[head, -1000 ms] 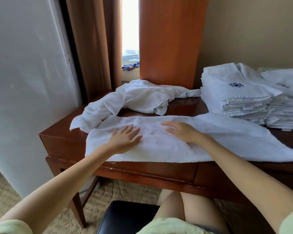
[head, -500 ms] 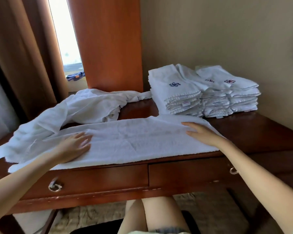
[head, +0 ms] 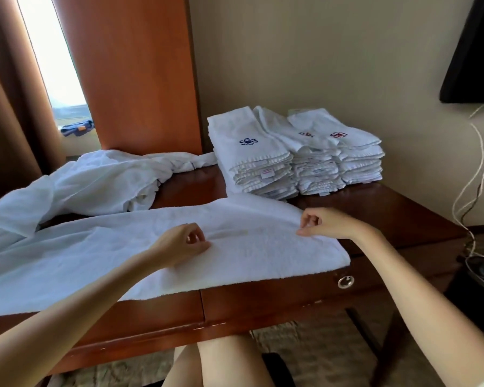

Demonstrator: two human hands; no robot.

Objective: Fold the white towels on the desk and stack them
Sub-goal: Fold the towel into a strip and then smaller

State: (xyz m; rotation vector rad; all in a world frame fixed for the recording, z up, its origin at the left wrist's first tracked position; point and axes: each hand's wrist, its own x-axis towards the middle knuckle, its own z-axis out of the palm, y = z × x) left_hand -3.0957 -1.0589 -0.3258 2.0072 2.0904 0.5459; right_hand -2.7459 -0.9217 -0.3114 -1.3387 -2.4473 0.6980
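A long white towel [head: 101,255] lies spread flat along the front of the wooden desk [head: 397,219]. My left hand [head: 179,245] sits near the towel's middle, fingers curled and pinching the cloth. My right hand [head: 324,222] pinches the towel near its right end, thumb and fingertips together on a small ridge of fabric. Behind the flat towel lies a crumpled white towel [head: 104,180]. Stacks of folded white towels [head: 291,155] with embroidered flower marks stand at the back right of the desk.
A tall wooden panel [head: 134,74] rises behind the desk, with a curtain [head: 11,129] and window to the left. A dark screen [head: 475,51] hangs at upper right; cables [head: 475,174] drop beside the desk to a black bin [head: 481,289]. My knees are under the drawer front.
The view has swung right. Both hands were flat on the towel; now their fingers are curled and pinch the cloth. My left hand has moved right toward the towel's middle.
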